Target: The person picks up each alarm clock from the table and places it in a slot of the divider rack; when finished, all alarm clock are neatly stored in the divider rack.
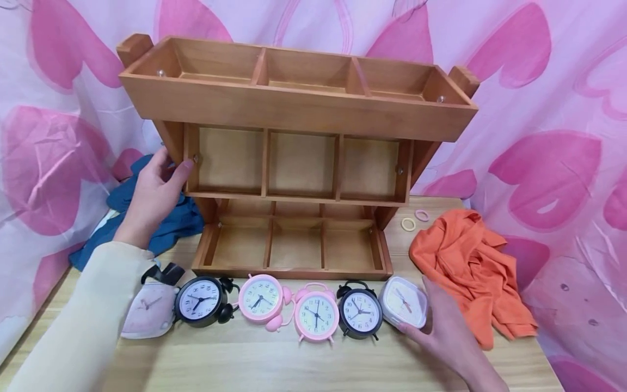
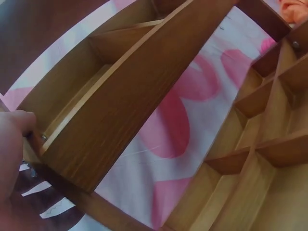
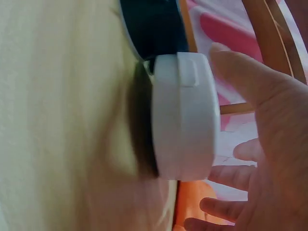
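A three-tier wooden rack (image 1: 294,103) stands in the head view, each tier split into three compartments. My left hand (image 1: 159,182) grips the left side of its middle tier, thumb at the front edge; the left wrist view shows the thumb by the tier's corner. At the lower right, my right hand (image 1: 448,332) is around the right side of a white square alarm clock (image 1: 404,302), thumb near its lower edge. Seen in the right wrist view, the clock's white side (image 3: 185,115) faces the palm and the fingers are spread loosely.
In a row before the rack are black clocks (image 1: 198,302), pink clocks (image 1: 316,316) and a pale pink clock (image 1: 149,310). Orange cloth (image 1: 470,267) lies on the right, blue cloth (image 1: 171,223) on the left. Two small rings (image 1: 408,224) lie beside the rack. A heart-patterned curtain (image 1: 543,163) hangs behind.
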The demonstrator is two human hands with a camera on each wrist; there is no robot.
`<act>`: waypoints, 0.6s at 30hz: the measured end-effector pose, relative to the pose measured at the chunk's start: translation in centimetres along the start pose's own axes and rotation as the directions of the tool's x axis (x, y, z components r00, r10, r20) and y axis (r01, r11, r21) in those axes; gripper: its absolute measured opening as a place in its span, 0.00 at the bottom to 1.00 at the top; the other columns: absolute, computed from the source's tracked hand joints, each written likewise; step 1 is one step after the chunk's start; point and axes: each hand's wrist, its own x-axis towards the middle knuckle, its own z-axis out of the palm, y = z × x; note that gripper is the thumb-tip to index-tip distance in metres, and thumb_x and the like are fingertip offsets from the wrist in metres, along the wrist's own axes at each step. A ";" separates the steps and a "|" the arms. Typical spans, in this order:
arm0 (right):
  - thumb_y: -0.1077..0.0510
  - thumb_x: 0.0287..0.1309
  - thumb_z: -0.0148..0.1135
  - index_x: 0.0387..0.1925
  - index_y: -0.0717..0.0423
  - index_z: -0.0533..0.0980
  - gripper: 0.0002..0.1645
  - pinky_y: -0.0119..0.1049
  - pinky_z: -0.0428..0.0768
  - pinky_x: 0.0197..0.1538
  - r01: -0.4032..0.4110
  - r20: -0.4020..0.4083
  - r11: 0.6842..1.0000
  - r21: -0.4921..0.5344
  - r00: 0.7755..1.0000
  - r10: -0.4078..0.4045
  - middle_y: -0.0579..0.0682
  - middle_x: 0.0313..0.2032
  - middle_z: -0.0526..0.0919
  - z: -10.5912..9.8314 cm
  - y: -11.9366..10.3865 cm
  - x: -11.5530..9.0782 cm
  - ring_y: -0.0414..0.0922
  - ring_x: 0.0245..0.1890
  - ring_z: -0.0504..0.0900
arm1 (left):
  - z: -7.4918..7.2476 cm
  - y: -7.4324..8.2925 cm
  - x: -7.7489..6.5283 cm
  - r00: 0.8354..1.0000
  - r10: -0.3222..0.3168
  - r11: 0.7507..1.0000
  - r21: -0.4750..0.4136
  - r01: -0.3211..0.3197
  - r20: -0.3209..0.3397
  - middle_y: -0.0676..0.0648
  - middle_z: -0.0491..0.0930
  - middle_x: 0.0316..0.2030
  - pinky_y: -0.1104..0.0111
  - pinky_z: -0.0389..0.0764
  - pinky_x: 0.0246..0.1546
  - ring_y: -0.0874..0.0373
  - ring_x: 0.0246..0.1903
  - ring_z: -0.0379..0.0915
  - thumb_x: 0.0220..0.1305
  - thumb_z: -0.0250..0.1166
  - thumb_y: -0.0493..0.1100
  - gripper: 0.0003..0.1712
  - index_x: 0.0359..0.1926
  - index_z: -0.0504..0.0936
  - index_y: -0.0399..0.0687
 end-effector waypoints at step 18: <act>0.40 0.36 0.81 0.66 0.65 0.65 0.60 0.54 0.71 0.57 0.022 -0.023 1.000 0.014 1.000 -0.021 0.63 0.59 0.73 1.9 0.4 0.0 0.58 0.58 0.74 | 0.4 -0.3 0.4 1.000 -0.027 0.998 -0.056 0.026 -0.015 0.50 0.56 0.76 0.39 0.65 0.65 0.40 0.73 0.55 0.72 0.47 0.67 0.35 0.76 0.52 0.72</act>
